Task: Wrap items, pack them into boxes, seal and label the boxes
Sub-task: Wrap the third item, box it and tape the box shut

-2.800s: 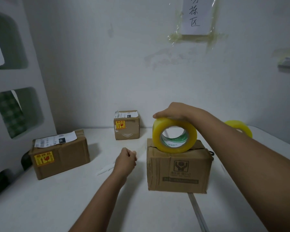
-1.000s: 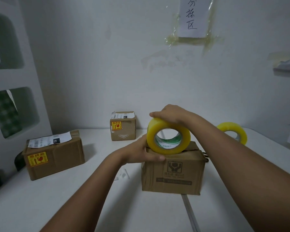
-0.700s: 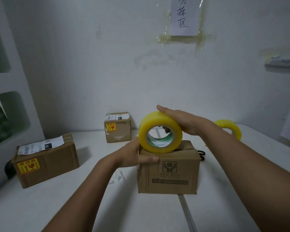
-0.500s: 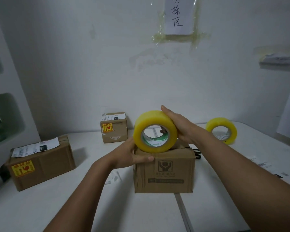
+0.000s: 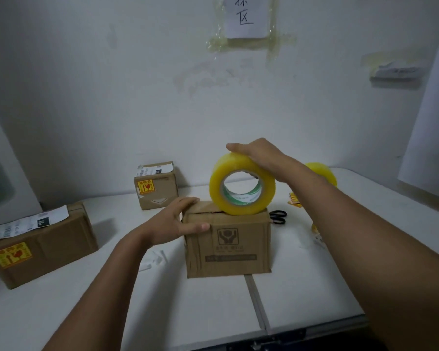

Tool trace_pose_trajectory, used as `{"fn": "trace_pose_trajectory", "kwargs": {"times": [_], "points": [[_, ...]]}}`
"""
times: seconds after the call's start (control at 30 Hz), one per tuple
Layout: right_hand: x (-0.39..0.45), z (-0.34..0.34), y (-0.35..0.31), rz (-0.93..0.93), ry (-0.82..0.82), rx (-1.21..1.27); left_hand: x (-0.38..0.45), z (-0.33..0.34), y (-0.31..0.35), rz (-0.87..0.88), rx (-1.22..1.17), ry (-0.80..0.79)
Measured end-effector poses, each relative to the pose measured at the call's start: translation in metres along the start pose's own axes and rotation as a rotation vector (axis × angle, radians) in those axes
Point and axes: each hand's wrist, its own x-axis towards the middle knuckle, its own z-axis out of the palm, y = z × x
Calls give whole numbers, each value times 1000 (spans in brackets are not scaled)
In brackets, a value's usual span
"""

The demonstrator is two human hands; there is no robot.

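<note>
Matt cardboard box point(image 5: 227, 243); glossy plastic tape roll point(image 5: 241, 183).
</note>
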Motion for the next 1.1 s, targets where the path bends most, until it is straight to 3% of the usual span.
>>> {"fn": "trace_pose_trajectory", "kwargs": {"times": [0.5, 0.83, 1.1], "points": [[-11, -46, -7, 25, -5, -705, 1, -2, 1, -15, -5, -11], [-19, -53, 8, 109, -95, -785, 2, -2, 0, -9, -27, -26], [-24, -38, 62, 200, -130, -769, 6, -5, -4, -7, -8, -48]]}}
